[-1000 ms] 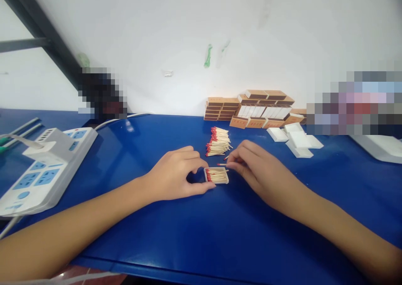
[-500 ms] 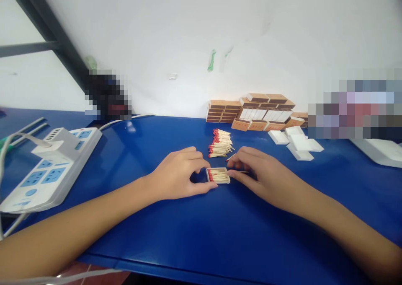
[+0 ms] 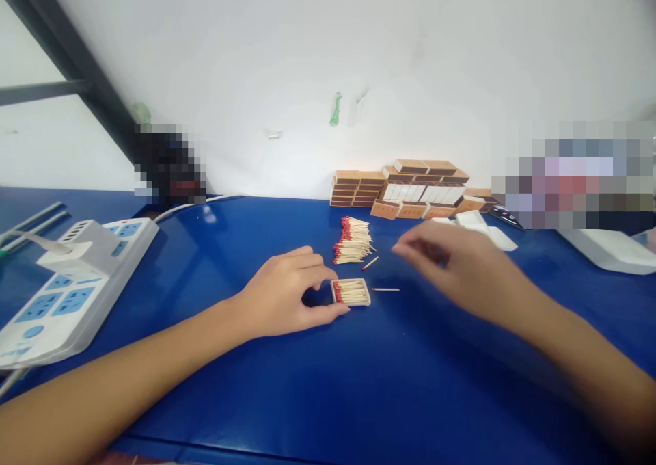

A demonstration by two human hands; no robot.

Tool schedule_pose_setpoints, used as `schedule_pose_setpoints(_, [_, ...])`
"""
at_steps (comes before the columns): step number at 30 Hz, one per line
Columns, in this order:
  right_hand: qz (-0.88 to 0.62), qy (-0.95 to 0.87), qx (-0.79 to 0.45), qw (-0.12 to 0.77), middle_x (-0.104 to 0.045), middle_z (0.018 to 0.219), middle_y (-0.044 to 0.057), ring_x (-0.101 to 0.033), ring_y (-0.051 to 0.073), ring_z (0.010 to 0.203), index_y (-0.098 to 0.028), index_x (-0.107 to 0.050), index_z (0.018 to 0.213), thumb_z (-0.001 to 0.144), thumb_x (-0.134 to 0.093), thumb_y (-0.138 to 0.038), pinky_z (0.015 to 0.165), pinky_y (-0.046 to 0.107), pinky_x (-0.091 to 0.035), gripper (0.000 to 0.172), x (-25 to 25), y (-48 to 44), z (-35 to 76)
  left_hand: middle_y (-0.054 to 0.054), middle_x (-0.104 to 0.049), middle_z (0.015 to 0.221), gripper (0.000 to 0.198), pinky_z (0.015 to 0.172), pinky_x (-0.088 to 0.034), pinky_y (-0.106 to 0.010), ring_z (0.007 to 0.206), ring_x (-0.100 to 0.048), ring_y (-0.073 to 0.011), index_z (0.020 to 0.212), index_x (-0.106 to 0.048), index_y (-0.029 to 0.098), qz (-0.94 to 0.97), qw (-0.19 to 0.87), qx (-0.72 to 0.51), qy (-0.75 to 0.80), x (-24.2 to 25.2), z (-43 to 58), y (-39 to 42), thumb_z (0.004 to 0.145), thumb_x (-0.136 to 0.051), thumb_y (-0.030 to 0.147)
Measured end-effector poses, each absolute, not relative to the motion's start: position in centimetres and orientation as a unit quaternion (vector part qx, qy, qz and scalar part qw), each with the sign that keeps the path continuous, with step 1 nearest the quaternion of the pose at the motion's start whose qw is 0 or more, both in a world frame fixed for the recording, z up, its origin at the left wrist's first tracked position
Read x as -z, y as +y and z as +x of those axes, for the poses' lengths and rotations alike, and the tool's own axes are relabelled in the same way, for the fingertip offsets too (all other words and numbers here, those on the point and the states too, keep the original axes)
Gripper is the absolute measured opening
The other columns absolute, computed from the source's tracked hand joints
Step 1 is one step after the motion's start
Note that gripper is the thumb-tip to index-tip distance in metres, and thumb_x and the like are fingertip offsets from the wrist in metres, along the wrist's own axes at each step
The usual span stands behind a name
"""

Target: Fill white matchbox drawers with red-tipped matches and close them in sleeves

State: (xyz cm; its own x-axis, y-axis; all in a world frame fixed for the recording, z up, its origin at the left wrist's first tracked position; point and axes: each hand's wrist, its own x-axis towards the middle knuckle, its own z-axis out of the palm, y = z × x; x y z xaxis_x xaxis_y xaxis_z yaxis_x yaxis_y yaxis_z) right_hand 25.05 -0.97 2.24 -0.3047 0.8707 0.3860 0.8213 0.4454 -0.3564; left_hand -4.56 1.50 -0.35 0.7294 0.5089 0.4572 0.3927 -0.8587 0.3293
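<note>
My left hand [image 3: 290,293] rests on the blue table, with its thumb and fingers closed around the left end of a small white matchbox tray [image 3: 368,295]. Red-headed matches [image 3: 351,291] lie side by side in the tray, heads to the left. To the right of the tray is a single match [image 3: 386,289]. Another loose match [image 3: 370,263] lies a little behind. A larger pile of matches [image 3: 353,241] is beyond the tray. My right hand [image 3: 454,260] is off to the right, thumb and fingertips pinched together, with nothing visible in them.
Several matchboxes [image 3: 425,190] stand stacked along the wall. White empty trays [image 3: 474,222] are partly hidden behind my right hand. A power strip [image 3: 76,301] with a plugged-in adapter and cables lies on the left. A white object [image 3: 607,249] sits at the right.
My right hand has moved from the tray's right end to the right, uncovering the two loose matches. My left hand keeps hold of the tray. The view has shifted slightly.
</note>
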Motion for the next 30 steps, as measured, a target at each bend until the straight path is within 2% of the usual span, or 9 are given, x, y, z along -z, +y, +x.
schedule_pose_setpoints(4, [-0.725,-0.62,0.052,0.296,-0.073,0.079,0.009,-0.065,0.023,0.074,-0.018,-0.075,0.095,0.091,-0.069,-0.035,0.068,0.035,-0.043,0.018,-4.7,1.3,30.5,-0.001,-0.065,0.077,0.031,0.071,-0.049,-0.032,0.072,-0.057,-0.0152,0.106,-0.077,0.017,0.919,0.112,-0.286,0.247,0.3,-4.4,1.4,0.092,-0.076,0.045])
schedule_pose_setpoints(8, [-0.812,-0.522,-0.023,0.261,-0.075,0.074,0.012,-0.067,0.021,0.067,-0.014,-0.075,0.098,0.092,-0.061,-0.037,0.068,0.036,-0.044,0.028,-6.4,3.6,34.3,-0.001,-0.064,0.076,0.031,0.066,-0.046,-0.03,0.074,-0.058,-0.0161,0.102,-0.078,0.02,0.918,0.136,-0.253,0.273,0.3,-4.5,1.5,0.09,-0.077,0.048])
schedule_pose_setpoints(13, [-0.826,-0.526,-0.07,0.191,-0.073,0.066,0.014,-0.062,0.022,0.06,-0.014,-0.075,0.078,0.089,-0.062,-0.052,0.062,0.039,-0.04,0.041,-6.9,6.3,35.6,-0.002,-0.065,0.078,0.033,0.067,-0.047,-0.03,0.075,-0.058,-0.0166,0.105,-0.078,0.02,0.918,0.13,-0.256,0.273,0.2,-4.7,1.6,0.091,-0.076,0.049])
schedule_pose_setpoints(16, [-0.825,-0.54,-0.076,0.152,-0.069,0.059,0.013,-0.059,0.023,0.059,-0.016,-0.074,0.072,0.084,-0.07,-0.055,0.063,0.04,-0.036,0.041,-6.2,7.4,35.7,-0.002,-0.065,0.079,0.034,0.068,-0.047,-0.031,0.076,-0.058,-0.017,0.104,-0.078,0.019,0.92,0.129,-0.25,0.271,0.3,-4.7,1.7,0.091,-0.075,0.05])
schedule_pose_setpoints(20, [-0.811,-0.568,-0.039,0.137,-0.07,0.07,0.012,-0.054,0.021,0.064,-0.017,-0.073,0.072,0.081,-0.078,-0.046,0.064,0.039,-0.033,0.03,-5.4,7.9,36.1,-0.002,-0.066,0.08,0.033,0.067,-0.048,-0.03,0.076,-0.059,-0.0169,0.104,-0.078,0.019,0.921,0.124,-0.254,0.268,0.3,-4.8,1.6,0.09,-0.076,0.049])
schedule_pose_setpoints(23, [-0.807,-0.572,0.006,0.145,-0.071,0.083,0.013,-0.05,0.02,0.066,-0.016,-0.076,0.083,0.086,-0.073,-0.041,0.065,0.038,-0.033,0.026,-6.1,7.0,35.9,-0.002,-0.066,0.079,0.032,0.067,-0.049,-0.03,0.074,-0.059,-0.0164,0.105,-0.078,0.019,0.919,0.118,-0.268,0.265,0.2,-4.8,1.6,0.09,-0.076,0.047])
schedule_pose_setpoints(27, [-0.787,-0.548,0.154,0.237,-0.068,0.079,0.013,-0.055,0.024,0.074,-0.015,-0.079,0.092,0.091,-0.069,-0.038,0.066,0.039,-0.036,0.025,-7.8,3.6,33.2,-0.003,-0.069,0.081,0.035,0.07,-0.052,-0.032,0.074,-0.06,-0.0171,0.106,-0.077,0.017,0.905,0.094,-0.313,0.273,0.3,-4.7,1.5,0.091,-0.075,0.049])
schedule_pose_setpoints(28, [-0.778,-0.534,0.156,0.291,-0.068,0.077,0.012,-0.058,0.024,0.074,-0.016,-0.079,0.092,0.09,-0.07,-0.036,0.067,0.039,-0.038,0.022,-7.9,2.5,32.0,-0.004,-0.071,0.082,0.036,0.071,-0.054,-0.033,0.075,-0.061,-0.0174,0.107,-0.076,0.016,0.899,0.089,-0.328,0.278,0.3,-4.7,1.5,0.092,-0.074,0.049])
schedule_pose_setpoints(30, [-0.76,-0.523,0.042,0.383,-0.067,0.071,0.007,-0.058,0.02,0.062,-0.019,-0.076,0.091,0.09,-0.071,-0.043,0.063,0.036,-0.041,0.025,-7.3,0.6,29.3,-0.004,-0.074,0.085,0.035,0.075,-0.056,-0.034,0.078,-0.064,-0.0179,0.108,-0.076,0.017,0.885,0.082,-0.357,0.287,0.4,-4.6,1.5,0.093,-0.074,0.048])
